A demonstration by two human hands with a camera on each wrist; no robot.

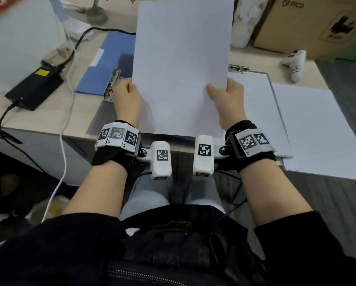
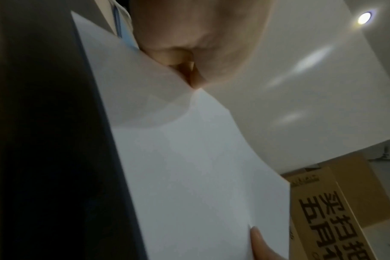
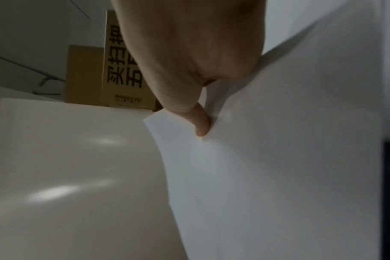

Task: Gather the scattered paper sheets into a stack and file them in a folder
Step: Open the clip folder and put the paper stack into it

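One blue folder [image 1: 102, 65], open. One held paper stack [image 1: 181, 65]. One loose sheet [image 1: 321, 133] at the table's right edge. Two hands. One cardboard box [image 1: 309, 23].

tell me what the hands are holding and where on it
Both hold the upright paper sheets by their side edges near the bottom: left hand on the left edge, right hand on the right, thumbs in front.

**Even light overhead, dim and soft at the wrists**

The head view is evenly lit and fairly sharp, with straight edges bowing toward the corners. Both wrist views are dim and blurred. A ceiling lamp [image 2: 365, 17] flares in the left wrist view, and smeared glare streaks cross the ceiling in both. A dark shadowed band fills the left wrist view's left side.
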